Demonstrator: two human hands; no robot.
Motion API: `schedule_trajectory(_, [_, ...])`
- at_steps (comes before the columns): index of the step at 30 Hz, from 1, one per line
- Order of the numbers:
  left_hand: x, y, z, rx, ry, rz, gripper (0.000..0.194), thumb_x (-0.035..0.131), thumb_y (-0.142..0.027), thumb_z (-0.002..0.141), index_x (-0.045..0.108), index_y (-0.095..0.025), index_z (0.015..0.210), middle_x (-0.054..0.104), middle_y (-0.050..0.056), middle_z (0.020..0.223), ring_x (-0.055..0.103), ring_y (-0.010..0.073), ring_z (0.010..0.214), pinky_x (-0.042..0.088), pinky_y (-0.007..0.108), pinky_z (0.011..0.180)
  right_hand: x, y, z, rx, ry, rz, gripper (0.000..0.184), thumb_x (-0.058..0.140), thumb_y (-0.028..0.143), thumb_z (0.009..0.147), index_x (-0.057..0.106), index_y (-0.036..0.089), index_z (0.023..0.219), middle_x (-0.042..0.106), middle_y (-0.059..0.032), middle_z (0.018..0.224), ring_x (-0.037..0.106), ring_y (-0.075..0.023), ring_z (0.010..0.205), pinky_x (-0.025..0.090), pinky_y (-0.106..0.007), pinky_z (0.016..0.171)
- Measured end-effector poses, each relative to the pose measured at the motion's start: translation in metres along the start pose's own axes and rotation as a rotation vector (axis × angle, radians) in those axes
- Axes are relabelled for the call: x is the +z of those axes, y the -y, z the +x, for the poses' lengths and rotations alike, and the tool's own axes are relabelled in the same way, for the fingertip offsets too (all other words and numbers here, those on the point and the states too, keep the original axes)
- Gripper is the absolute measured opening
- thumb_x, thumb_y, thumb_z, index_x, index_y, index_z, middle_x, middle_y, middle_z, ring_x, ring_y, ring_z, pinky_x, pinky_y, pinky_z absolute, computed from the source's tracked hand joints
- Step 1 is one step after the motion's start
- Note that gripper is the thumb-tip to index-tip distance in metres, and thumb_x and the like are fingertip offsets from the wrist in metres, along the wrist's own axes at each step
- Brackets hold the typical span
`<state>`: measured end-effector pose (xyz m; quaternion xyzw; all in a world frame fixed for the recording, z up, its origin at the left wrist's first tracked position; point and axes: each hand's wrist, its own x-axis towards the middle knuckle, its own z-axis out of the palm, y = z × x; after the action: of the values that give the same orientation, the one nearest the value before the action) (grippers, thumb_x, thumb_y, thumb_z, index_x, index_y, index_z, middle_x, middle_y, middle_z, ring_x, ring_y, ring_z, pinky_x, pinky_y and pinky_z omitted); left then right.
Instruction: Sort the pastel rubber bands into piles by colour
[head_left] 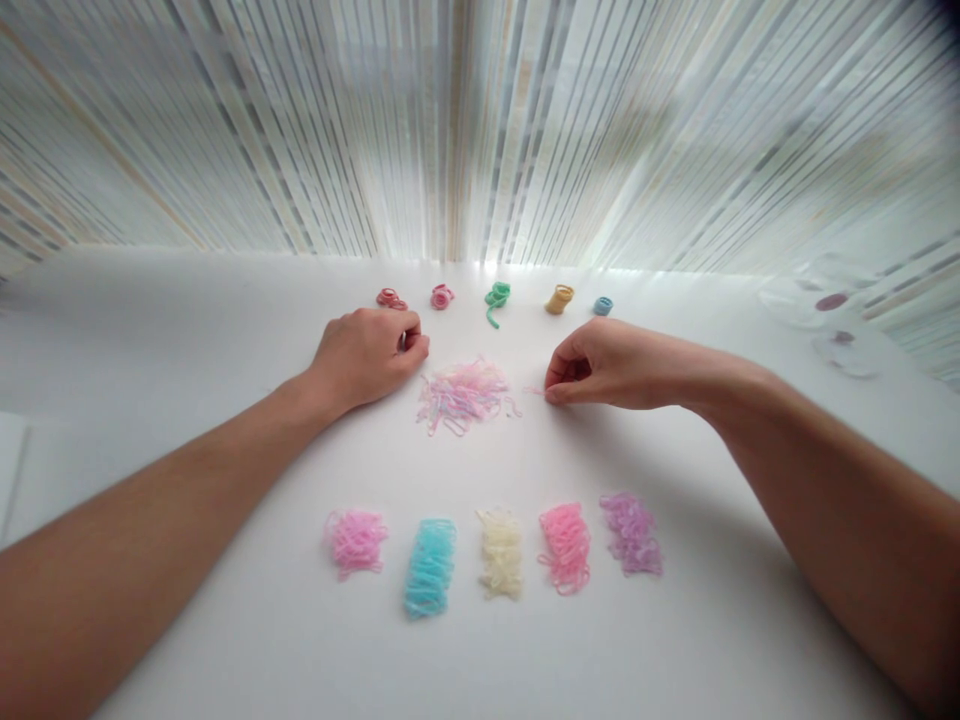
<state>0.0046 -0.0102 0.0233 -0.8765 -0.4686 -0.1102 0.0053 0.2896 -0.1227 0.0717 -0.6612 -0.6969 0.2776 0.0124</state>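
Note:
A loose pile of pale pink and lilac rubber bands [466, 395] lies on the white table between my hands. Just left of it rests my left hand [371, 352], fingers curled and thumb close to the index finger; whatever is inside, if anything, is hidden. To the pile's right, my right hand [589, 368] is closed in a pinch, with a thin pale pink rubber band [535, 390] sticking out from the fingertips. A few stray bands [514, 407] lie at the pile's right edge.
Nearer me is a row of sorted bands: pink [358, 542], turquoise [430, 567], cream [500, 556], coral pink [565, 547] and purple [632, 533]. Behind the hands sit coiled bundles, including green [497, 296], yellow [559, 299] and blue [603, 306]. A striped curtain [465, 130] hangs at the back.

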Motion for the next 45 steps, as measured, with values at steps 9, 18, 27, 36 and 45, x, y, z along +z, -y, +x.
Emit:
schedule_trajectory(9, [-0.002,-0.001,0.001,-0.023,-0.003,-0.006,0.026,0.056,-0.043,0.095,0.071,-0.025,0.085,0.080,0.007,0.090,0.073,0.0280,0.089,0.047,0.035,0.075,-0.001,-0.005,0.002,0.001,-0.020,0.004,0.011,0.078,0.035,0.086,0.084,0.026,0.081,0.080,-0.0015,0.078,0.071,-0.0217,0.073,0.051,-0.034,0.062])
schedule_trajectory(18, [0.002,0.000,0.001,-0.006,0.004,-0.008,0.027,0.053,-0.042,0.097,0.069,-0.023,0.084,0.080,0.009,0.094,0.074,0.0309,0.090,0.045,0.038,0.073,-0.018,0.010,-0.028,0.046,-0.142,0.011,0.014,0.080,0.038,0.086,0.083,0.027,0.079,0.069,0.0010,0.069,0.059,-0.0172,0.060,0.043,-0.035,0.055])
schedule_trajectory(27, [0.007,0.001,0.000,0.034,0.008,-0.040,0.028,0.050,-0.039,0.099,0.069,-0.023,0.086,0.082,0.010,0.100,0.076,0.0315,0.096,0.046,0.040,0.075,0.002,0.039,-0.072,-0.104,-0.277,0.198,0.027,0.080,0.050,0.086,0.080,0.025,0.076,0.069,-0.0027,0.067,0.058,-0.0186,0.061,0.044,-0.035,0.055])
schedule_trajectory(36, [0.011,0.002,0.005,0.024,0.005,-0.048,0.032,0.048,-0.043,0.098,0.072,-0.023,0.090,0.081,0.010,0.101,0.077,0.0338,0.099,0.050,0.042,0.082,0.057,0.014,-0.102,-0.245,-0.474,0.318,0.016,0.080,0.033,0.093,0.081,0.023,0.081,0.075,-0.0029,0.073,0.058,-0.0155,0.065,0.048,-0.030,0.061])
schedule_trajectory(45, [0.004,-0.001,0.004,-0.014,0.028,0.003,0.033,0.049,-0.045,0.096,0.074,-0.023,0.092,0.081,0.010,0.102,0.076,0.0341,0.100,0.050,0.041,0.083,0.064,0.000,-0.100,-0.299,-0.372,0.307,0.013,0.076,0.016,0.091,0.081,0.025,0.082,0.076,0.0011,0.075,0.058,-0.0133,0.066,0.049,-0.026,0.062])
